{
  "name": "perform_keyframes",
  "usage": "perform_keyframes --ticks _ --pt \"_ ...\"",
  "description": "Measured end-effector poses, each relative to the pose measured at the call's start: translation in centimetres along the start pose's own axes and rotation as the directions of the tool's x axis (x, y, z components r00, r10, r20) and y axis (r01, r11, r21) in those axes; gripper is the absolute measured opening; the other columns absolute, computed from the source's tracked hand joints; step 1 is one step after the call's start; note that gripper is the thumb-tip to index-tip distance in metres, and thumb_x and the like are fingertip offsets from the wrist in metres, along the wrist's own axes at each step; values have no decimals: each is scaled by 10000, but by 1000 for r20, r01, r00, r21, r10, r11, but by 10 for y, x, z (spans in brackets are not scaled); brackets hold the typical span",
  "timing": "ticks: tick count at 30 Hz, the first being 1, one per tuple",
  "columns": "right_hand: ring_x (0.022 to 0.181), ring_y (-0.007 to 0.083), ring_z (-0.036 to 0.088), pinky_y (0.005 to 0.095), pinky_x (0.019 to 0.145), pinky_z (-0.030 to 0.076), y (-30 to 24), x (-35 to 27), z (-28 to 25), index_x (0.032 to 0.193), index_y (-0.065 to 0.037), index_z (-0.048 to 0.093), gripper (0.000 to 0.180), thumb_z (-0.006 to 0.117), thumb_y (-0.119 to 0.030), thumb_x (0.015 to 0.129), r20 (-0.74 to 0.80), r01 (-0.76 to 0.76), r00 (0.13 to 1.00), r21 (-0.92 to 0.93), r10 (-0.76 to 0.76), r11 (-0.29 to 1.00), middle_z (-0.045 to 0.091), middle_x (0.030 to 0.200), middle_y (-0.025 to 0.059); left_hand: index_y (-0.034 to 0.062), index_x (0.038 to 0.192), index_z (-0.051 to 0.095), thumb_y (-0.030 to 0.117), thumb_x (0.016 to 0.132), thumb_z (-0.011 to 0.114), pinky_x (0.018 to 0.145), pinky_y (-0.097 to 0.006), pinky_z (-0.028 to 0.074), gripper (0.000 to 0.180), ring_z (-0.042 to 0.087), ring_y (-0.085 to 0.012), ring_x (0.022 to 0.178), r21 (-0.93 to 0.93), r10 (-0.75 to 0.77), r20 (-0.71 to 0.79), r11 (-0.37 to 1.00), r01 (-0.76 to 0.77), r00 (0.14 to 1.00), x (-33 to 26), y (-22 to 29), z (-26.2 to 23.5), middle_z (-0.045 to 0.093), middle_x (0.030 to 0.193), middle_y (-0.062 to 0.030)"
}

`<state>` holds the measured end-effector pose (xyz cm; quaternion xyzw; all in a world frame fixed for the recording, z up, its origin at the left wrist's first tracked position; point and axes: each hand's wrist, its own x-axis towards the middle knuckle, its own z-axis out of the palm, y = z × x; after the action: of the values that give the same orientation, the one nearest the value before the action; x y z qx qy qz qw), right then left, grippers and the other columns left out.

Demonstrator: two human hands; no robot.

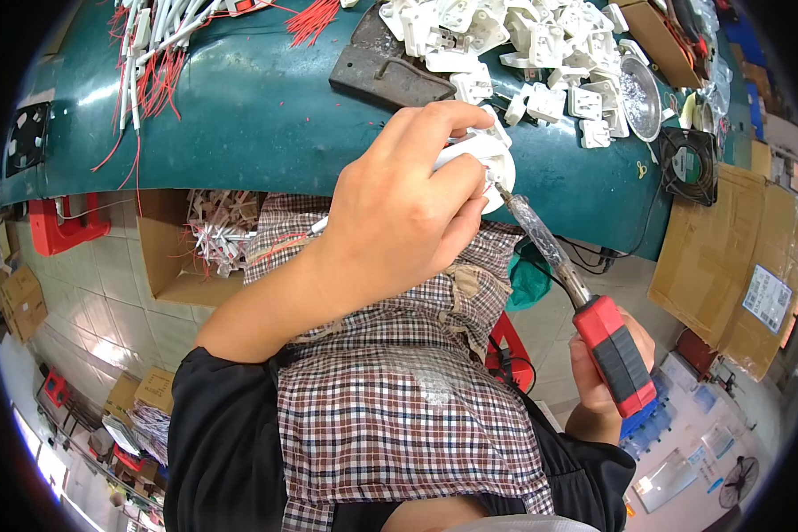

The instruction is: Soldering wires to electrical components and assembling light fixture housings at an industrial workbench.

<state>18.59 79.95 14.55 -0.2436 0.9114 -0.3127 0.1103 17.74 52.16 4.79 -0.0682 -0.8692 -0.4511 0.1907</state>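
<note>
My left hand (408,195) grips a round white plastic housing (503,167) over the front edge of the green bench. Its fingers curl over the top and side of the housing and hide part of it. In my right hand (587,379) is a soldering iron (612,350) with a red and black handle, held from below right. The iron's metal shaft slants up to the left, and its tip is at the inner part of the housing. Whether the tip touches metal there is too small to tell. A short white cable end (319,225) shows beside my left wrist.
White plastic parts (550,40) lie heaped at the back, beside a dark metal block (381,78) and a round metal dish (640,99). White cables with red leads (155,44) lie at left. A black fan (688,165) stands at right. Below, an open carton (164,244) holds more parts.
</note>
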Motion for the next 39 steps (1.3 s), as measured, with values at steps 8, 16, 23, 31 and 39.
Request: perform_keyframes --ticks 8,16,23,31,39 --pt "645 319 629 386 634 524 4 2 4 880 -2 668 174 731 -58 728 5 53 999 6 -53 999 632 781 125 60 768 589 19 706 792 833 -387 540 217 659 -309 1030 4 9 -1 1000 -9 1000 0 0 1 621 1253 -125" --pt "627 306 612 366 612 506 3 5 3 868 4 656 168 732 -61 733 20 41 999 45 -42 998 620 764 120 61 769 589 15 702 793 823 -388 540 219 659 -308 1027 10 19 5 1000 -19 1000 2 0 2 619 1258 -125" --pt "625 274 623 335 597 495 9 -3 -3 838 5 647 155 726 -68 727 -71 61 996 4 -60 998 629 749 124 61 769 589 12 694 798 815 -388 540 227 660 -307 1025 4 14 13 1000 -14 1000 2 0 1 618 1258 -127" --pt "583 74 514 232 533 440 24 31 45 1109 32 567 146 589 1 968 -477 24 844 489 244 872 609 1009 104 63 773 593 12 694 789 831 -389 544 217 659 -311 1039 11 16 19 1000 -17 1000 1 -1 -1 613 1269 -121" --pt "1014 302 616 389 808 545 67 133 106 1278 -17 478 688 893 -163 750 -670 -56 721 -310 -176 949 571 1139 146 59 781 606 22 710 787 857 -391 539 199 654 -316 1058 11 2 39 1000 -3 999 2 1 -2 613 1266 -128"
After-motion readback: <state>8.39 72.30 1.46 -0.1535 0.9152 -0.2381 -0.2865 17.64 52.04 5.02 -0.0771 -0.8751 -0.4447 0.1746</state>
